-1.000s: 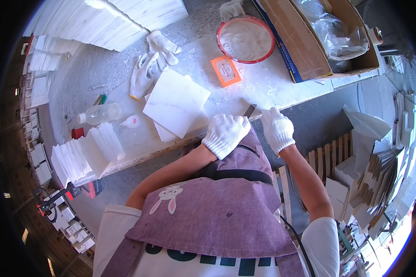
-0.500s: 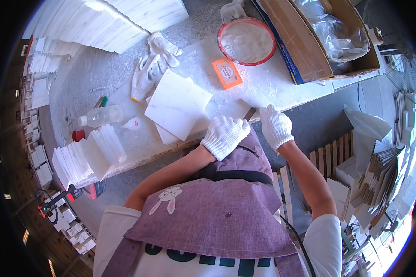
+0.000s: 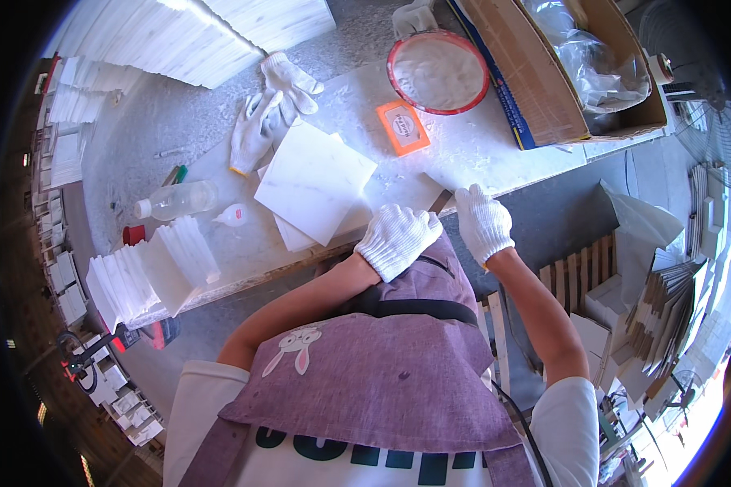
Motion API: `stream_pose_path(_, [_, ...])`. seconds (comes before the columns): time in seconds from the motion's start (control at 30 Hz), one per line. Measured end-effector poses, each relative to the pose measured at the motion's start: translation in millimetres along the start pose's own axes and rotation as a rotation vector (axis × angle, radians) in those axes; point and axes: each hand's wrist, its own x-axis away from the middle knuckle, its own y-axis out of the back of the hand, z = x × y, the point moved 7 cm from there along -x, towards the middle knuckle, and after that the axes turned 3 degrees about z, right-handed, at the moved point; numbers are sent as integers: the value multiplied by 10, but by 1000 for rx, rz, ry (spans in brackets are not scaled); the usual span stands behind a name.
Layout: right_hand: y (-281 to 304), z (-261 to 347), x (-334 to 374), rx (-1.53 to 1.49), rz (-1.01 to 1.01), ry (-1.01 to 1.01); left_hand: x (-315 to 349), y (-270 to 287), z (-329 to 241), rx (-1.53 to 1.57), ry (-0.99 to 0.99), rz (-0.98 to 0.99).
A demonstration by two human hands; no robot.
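Note:
My left hand point(image 3: 399, 242), in a white knit glove, is closed at the table's front edge, above the purple apron point(image 3: 365, 373). To its right, my right hand point(image 3: 484, 223), gloved alike, is closed with its fingers by a thin flat piece point(image 3: 441, 201). That piece shows as a dark, narrow strip between the hands; its kind is unclear. The gloves hide what the left fingers hold. Left of the hands, white marbled square tiles point(image 3: 313, 183) lie stacked askew. An orange box-shaped pad point(image 3: 403, 128) rests beyond the hands.
A red-rimmed bowl of white powder point(image 3: 438, 73) and a cardboard box with plastic bags point(image 3: 556, 69) stand at the back. Spare gloves point(image 3: 254, 130), a clear bottle point(image 3: 179, 201), a small squeeze bottle point(image 3: 232, 215) and upright tiles point(image 3: 150, 264) are on the left. Cardboard sheets point(image 3: 666, 312) stand lower right.
Both hands hold nearly the same place and grip. The view has shifted very slightly; nothing on the table has visibly moved.

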Motion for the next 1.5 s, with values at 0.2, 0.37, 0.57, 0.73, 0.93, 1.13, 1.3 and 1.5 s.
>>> stream_pose_path(0.2, [28,45,59,-1,34,3,22,-14,26,14,22,3])
stream_pose_path(0.37, [-5,30,27,7,37,-30,40,45,38,28,52,-20])
stream_pose_path(0.57, [-5,109,92,-10,61,-29,85,-24,79,12,69,-26])
stream_pose_path(0.73, [-10,87,59,-5,47,-50,101,148,93,55,96,-158])
stream_pose_path(0.93, [-2,87,74,-36,8,-71,198,122,250,272,282,-323])
stream_pose_path(1.13, [-13,95,66,-18,19,-84,102,47,222,215,334,-167])
stream_pose_path(1.3, [-14,111,83,-20,22,-90,181,173,251,362,335,-266])
stream_pose_path(1.5, [-25,-8,78,-200,-27,-180,245,-83,424,1046,650,-309])
